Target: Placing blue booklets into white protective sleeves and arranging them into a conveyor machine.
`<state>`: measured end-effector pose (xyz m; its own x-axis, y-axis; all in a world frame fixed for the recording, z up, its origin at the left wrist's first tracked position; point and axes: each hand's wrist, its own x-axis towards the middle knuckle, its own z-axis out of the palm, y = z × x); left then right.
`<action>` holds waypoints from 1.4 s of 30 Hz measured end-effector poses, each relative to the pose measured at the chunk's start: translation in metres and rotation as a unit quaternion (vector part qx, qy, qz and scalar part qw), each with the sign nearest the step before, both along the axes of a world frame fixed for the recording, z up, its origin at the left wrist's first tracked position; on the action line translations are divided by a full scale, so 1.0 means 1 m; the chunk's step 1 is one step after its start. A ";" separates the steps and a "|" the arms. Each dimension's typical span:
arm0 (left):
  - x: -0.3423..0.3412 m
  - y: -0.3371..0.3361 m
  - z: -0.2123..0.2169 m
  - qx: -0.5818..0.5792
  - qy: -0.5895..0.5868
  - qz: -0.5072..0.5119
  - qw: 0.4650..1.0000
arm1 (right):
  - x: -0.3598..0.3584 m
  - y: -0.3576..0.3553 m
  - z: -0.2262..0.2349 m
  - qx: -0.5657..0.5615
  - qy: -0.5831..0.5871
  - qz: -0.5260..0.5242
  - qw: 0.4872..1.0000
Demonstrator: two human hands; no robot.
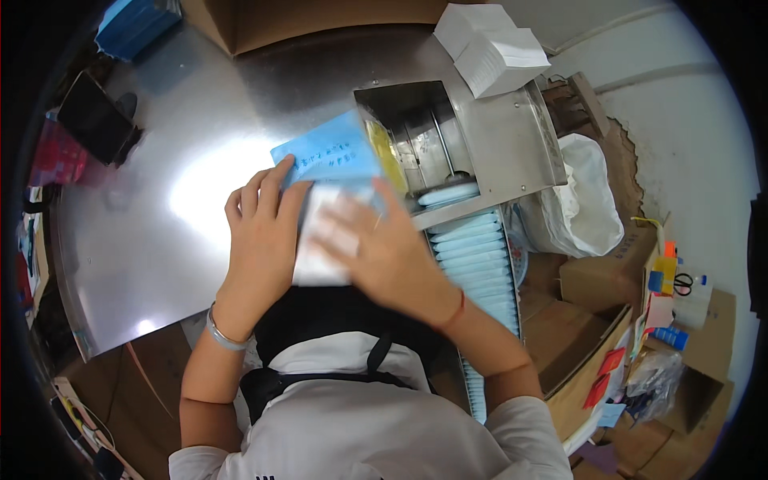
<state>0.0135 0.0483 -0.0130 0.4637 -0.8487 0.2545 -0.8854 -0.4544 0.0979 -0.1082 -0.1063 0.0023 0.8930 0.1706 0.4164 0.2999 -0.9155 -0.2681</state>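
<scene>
Both hands work close below the camera, over the near edge of the steel worktop (160, 240). Left hand (260, 232) lies flat, fingers together, pressing the blue packet (328, 156) and the white pad stack (320, 256) beneath it, apparently to keep them from sliding. Right hand (384, 248), blurred, rests spread over the stack's right side, seemingly squaring it. Just right of that hand, a chute (480, 256) carries a row of pale blue pads from the metal machine (480, 136). White boxes (492, 48) sit beyond.
</scene>
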 end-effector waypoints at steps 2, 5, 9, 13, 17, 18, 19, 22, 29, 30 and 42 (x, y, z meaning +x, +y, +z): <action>-0.005 -0.005 0.001 -0.125 0.107 0.007 0.986 | 0.026 -0.020 -0.010 -0.065 -0.001 -0.148 0.987; -0.014 -0.011 0.004 -0.136 0.098 -0.005 0.986 | 0.045 -0.021 -0.017 0.004 0.026 -0.078 0.997; -0.021 -0.016 0.013 -0.069 0.103 -0.025 0.992 | 0.056 -0.106 0.019 0.062 -0.161 -0.100 0.980; -0.014 -0.019 0.011 -0.099 0.175 -0.037 0.979 | 0.069 -0.239 0.050 -0.158 -0.071 -0.350 0.921; 0.001 -0.013 0.014 -0.076 0.170 0.026 0.982 | 0.053 -0.192 0.045 -0.201 0.022 -0.379 0.903; 0.002 -0.012 0.013 -0.063 0.180 0.011 0.981 | 0.040 -0.176 0.039 -0.225 -0.041 -0.364 0.903; 0.000 -0.017 0.012 -0.066 0.168 -0.003 0.984 | 0.024 -0.160 0.037 -0.250 -0.105 -0.352 0.896; -0.004 -0.019 0.014 -0.071 0.168 0.013 0.983 | 0.011 -0.055 0.035 -0.204 -0.062 -0.155 0.965; -0.001 -0.012 0.006 -0.146 0.214 -0.011 0.966 | 0.054 -0.021 -0.007 0.031 -0.058 -0.046 0.997; -0.005 -0.013 0.003 -0.147 0.212 -0.016 0.966 | 0.053 -0.021 -0.007 0.029 -0.060 -0.049 0.997; -0.001 -0.056 0.031 -0.007 0.022 -0.041 0.999 | 0.027 -0.154 0.050 -0.241 -0.012 -0.347 0.906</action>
